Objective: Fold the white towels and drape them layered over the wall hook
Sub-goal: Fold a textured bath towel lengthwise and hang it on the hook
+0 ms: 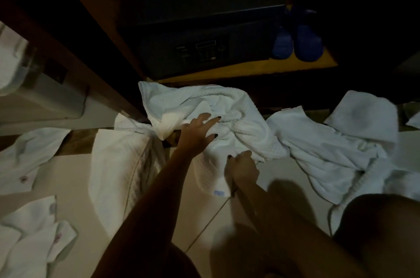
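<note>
I look down at a pale tiled floor (68,175) in a dim room. White towels lie all over it. At the top is a dark wooden cupboard (227,72) with a black safe (200,50) inside it. A pair of blue slippers (297,43) sits just beside the safe on the same shelf.

A big rumpled towel on the right (318,148) spreads across the floor. A smoother long towel (118,164) lies on the left, and small towels (29,155) lie past it near the edge.

The crumpled towel (238,123) I work on lies in the middle, on the floor right in front of the cupboard, touching the towels on both sides. My left hand (197,132) rests flat on top of it with its fingers spread wide apart. My right hand (244,166) is lower down, with its fingers curled tight around the near edge of that same towel.
</note>
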